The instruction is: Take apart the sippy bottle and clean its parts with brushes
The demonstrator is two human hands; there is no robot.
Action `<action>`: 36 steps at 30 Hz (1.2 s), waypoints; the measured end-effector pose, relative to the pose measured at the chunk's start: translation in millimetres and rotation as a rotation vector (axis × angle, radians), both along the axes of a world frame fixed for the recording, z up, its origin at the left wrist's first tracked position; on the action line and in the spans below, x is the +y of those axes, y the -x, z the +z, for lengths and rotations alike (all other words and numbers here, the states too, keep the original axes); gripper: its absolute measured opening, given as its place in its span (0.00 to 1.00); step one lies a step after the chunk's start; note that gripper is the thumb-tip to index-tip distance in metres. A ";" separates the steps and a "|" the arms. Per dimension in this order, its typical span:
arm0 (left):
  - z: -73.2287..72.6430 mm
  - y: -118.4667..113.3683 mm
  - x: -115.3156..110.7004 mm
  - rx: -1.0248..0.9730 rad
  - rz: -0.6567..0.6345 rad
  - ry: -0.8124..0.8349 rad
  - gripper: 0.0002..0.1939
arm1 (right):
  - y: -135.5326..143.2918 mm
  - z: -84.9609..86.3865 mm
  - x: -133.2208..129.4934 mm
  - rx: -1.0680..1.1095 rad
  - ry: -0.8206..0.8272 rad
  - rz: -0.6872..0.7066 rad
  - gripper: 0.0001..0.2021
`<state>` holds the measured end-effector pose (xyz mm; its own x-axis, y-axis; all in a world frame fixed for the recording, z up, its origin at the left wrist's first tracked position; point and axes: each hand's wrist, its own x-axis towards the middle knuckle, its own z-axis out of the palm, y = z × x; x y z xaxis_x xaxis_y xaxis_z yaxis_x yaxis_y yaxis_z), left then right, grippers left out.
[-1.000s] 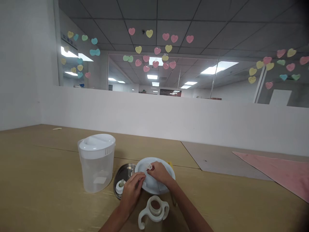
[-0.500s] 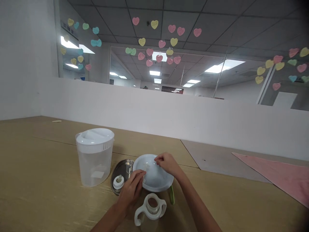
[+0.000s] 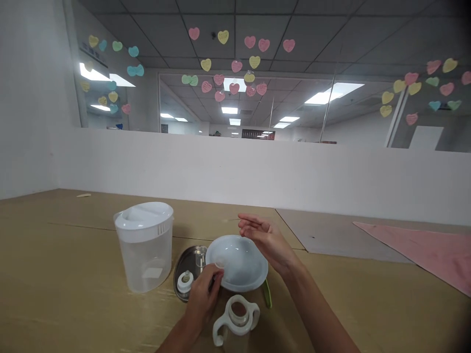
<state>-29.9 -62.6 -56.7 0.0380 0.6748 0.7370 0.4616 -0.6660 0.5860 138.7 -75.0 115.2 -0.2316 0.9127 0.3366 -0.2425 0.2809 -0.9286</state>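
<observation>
My left hand (image 3: 202,296) rests at the near rim of the white bowl (image 3: 237,264), low centre of frame on the desk (image 3: 66,274), fingers curled against the rim. My right hand (image 3: 263,238) hovers above the bowl's far edge, fingers spread, holding nothing.

White bowl (image 3: 239,267), clear white-lidded pitcher (image 3: 144,245), pink cloth (image 3: 423,250)

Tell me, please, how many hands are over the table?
2: the left hand grips the near rim of the white bowl; the right hand hovers open above its far edge.
</observation>
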 end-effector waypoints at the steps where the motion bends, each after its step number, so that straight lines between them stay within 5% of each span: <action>1: 0.1 0.1 -0.8 0.000 0.000 0.028 0.10 | 2.5 -0.4 0.0 -0.025 -0.009 -0.028 0.18; 8: 3.9 -2.0 -4.6 -0.075 -0.030 0.166 0.11 | 17.5 -4.4 -4.4 -0.147 -0.082 -0.228 0.25; 13: 7.4 0.7 -5.6 -0.087 0.007 0.098 0.13 | 25.5 -11.9 -17.5 -0.451 -0.370 -0.390 0.27; 19: 14.4 1.0 -8.5 -0.081 -0.024 0.126 0.13 | 34.0 -23.3 -14.9 -0.892 -0.662 -0.345 0.23; 36: 12.9 -0.8 -7.0 -0.100 -0.013 0.148 0.19 | 32.8 -17.7 -13.3 -1.212 -0.637 -0.338 0.19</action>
<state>-29.1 -69.6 -43.7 -0.0211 0.7759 0.6305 0.3878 -0.5749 0.7205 105.9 -88.3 97.5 -0.4747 0.7508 0.4593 0.7668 0.6090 -0.2030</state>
